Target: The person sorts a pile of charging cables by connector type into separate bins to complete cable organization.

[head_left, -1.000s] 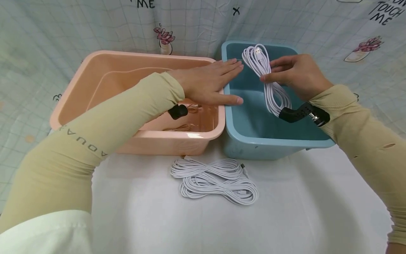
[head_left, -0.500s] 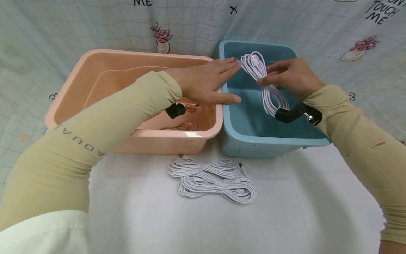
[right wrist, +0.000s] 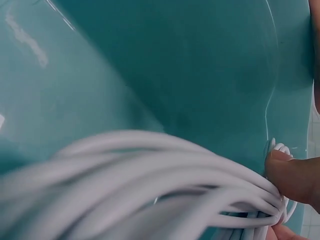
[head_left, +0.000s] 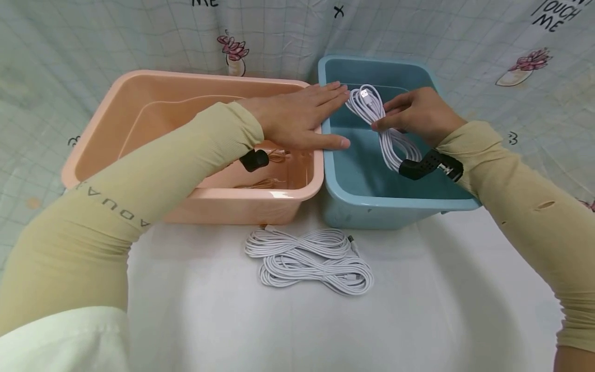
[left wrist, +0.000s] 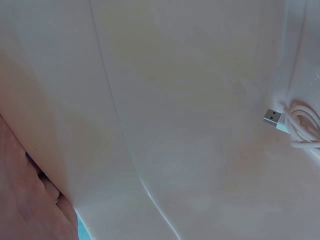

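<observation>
In the head view my right hand [head_left: 420, 116] pinches a coiled white USB cable [head_left: 390, 134] around its middle. Thumb and fingers meet on the bundle, which hangs inside the outline of the blue tub [head_left: 395, 199]; its metal plug faces up at the top loop. Up close in the right wrist view, the cable's loops [right wrist: 150, 175] fan out from under the thumb [right wrist: 295, 177]. My left hand [head_left: 302, 116] lies flat with fingers straight across the adjoining rims of the blue tub and the peach tub [head_left: 200, 194].
Two more coiled white cables [head_left: 311, 261] lie overlapping on the white tabletop [head_left: 288, 330] before the tubs. Inside the peach tub are thin coiled cables [head_left: 260, 183], one showing a USB plug [left wrist: 272, 117] in the left wrist view. A patterned curtain [head_left: 279, 36] hangs behind.
My right hand has moved slightly down and left with the USB cable, lower over the blue tub. The left hand stays on the rims. The head view has shifted a little.
</observation>
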Demonstrator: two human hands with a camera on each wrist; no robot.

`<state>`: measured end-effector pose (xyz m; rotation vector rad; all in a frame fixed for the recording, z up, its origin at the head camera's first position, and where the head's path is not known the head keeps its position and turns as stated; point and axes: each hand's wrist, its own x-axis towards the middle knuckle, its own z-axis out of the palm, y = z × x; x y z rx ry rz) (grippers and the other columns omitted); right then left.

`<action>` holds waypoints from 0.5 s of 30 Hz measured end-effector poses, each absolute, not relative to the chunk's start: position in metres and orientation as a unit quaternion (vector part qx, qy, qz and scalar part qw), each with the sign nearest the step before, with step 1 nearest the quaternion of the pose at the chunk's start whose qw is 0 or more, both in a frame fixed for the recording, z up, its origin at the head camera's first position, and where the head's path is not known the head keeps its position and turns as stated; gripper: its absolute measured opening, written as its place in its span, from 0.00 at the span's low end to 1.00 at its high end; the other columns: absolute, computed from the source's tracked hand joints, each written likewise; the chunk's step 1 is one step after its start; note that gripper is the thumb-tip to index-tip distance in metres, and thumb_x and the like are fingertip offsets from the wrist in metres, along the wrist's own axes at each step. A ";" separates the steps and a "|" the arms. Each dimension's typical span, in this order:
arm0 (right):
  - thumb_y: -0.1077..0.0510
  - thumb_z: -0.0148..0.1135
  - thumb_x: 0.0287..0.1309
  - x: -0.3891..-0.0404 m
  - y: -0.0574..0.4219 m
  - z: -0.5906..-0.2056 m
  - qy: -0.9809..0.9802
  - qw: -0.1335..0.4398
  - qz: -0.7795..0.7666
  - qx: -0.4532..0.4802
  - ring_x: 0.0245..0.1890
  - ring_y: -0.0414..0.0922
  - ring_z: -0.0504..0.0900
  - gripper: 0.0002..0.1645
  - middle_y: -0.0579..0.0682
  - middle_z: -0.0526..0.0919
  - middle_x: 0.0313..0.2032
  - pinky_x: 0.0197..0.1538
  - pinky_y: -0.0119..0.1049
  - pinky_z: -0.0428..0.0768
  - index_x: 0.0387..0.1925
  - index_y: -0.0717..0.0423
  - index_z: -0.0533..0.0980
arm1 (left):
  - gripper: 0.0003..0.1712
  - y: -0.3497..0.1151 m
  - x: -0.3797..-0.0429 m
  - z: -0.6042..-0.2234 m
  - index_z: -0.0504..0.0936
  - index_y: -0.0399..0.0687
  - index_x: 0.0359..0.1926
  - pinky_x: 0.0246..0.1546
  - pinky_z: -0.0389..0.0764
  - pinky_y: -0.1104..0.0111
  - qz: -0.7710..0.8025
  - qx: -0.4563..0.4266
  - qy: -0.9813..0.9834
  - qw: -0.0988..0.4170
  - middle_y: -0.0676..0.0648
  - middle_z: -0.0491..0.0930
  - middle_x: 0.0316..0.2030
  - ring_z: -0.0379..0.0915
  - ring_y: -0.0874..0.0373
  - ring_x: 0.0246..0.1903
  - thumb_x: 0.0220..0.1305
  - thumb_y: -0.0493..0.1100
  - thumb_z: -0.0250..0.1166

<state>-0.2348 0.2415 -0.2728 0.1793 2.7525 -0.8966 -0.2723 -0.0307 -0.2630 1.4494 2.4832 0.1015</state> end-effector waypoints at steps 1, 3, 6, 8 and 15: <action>0.42 0.73 0.60 -0.235 0.242 -0.273 0.943 0.120 -0.304 0.061 0.54 0.51 0.77 0.45 0.57 0.77 0.62 0.53 0.42 0.79 0.72 0.57 0.71 | 0.58 -0.031 -0.272 -0.263 0.32 0.50 0.84 0.86 0.31 0.56 0.034 0.500 0.855 0.132 0.50 0.28 0.85 0.21 0.54 0.85 0.71 0.78 0.43; 0.41 0.73 0.60 -0.235 0.243 -0.273 0.945 0.120 -0.299 0.060 0.53 0.51 0.77 0.45 0.58 0.77 0.63 0.52 0.41 0.79 0.72 0.57 0.70 | 0.58 -0.030 -0.272 -0.263 0.31 0.51 0.84 0.86 0.31 0.57 0.033 0.500 0.855 0.132 0.50 0.28 0.85 0.20 0.54 0.85 0.71 0.78 0.42; 0.41 0.73 0.60 -0.235 0.243 -0.273 0.947 0.116 -0.295 0.059 0.51 0.50 0.77 0.44 0.58 0.78 0.61 0.49 0.38 0.78 0.72 0.57 0.71 | 0.58 -0.030 -0.272 -0.262 0.32 0.50 0.84 0.86 0.31 0.56 0.036 0.500 0.855 0.130 0.50 0.29 0.85 0.21 0.54 0.85 0.71 0.77 0.43; 0.41 0.73 0.60 -0.235 0.243 -0.274 0.947 0.116 -0.295 0.057 0.50 0.50 0.77 0.44 0.58 0.79 0.60 0.47 0.36 0.78 0.72 0.57 0.72 | 0.58 -0.030 -0.272 -0.262 0.32 0.50 0.84 0.86 0.31 0.56 0.036 0.499 0.856 0.132 0.49 0.28 0.85 0.20 0.53 0.85 0.71 0.77 0.43; 0.40 0.68 0.64 -0.233 0.242 -0.274 0.946 0.101 -0.306 0.041 0.62 0.56 0.78 0.44 0.63 0.77 0.66 0.65 0.54 0.78 0.74 0.56 0.69 | 0.57 -0.030 -0.272 -0.262 0.32 0.48 0.84 0.86 0.32 0.55 0.032 0.502 0.854 0.132 0.48 0.29 0.85 0.21 0.52 0.85 0.73 0.76 0.43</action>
